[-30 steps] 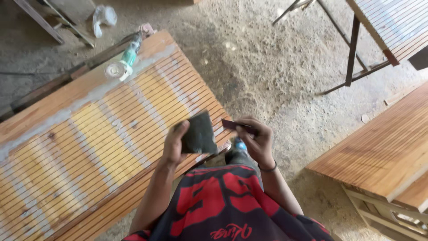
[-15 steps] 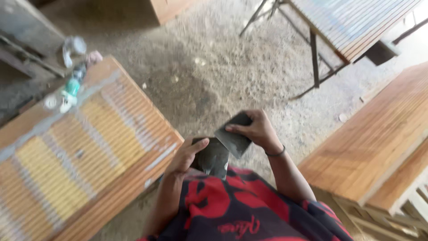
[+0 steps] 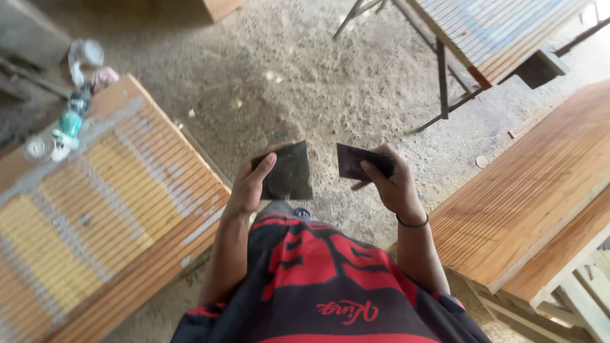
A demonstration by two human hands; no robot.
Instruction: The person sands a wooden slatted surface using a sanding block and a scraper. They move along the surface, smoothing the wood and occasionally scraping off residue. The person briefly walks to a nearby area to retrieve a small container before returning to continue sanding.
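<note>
Both arms are raised in front of the torso, bent at the elbows, with the forearms angled upward and slightly inward. The left hand is held palm-inward, its thumb pressed across the front of a dark sheet and the fingers curled behind it. The right hand is held at about the same height, well apart from the left, with the thumb laid over a smaller dark piece and the fingers folded beneath. A dark band is worn on the right wrist.
</note>
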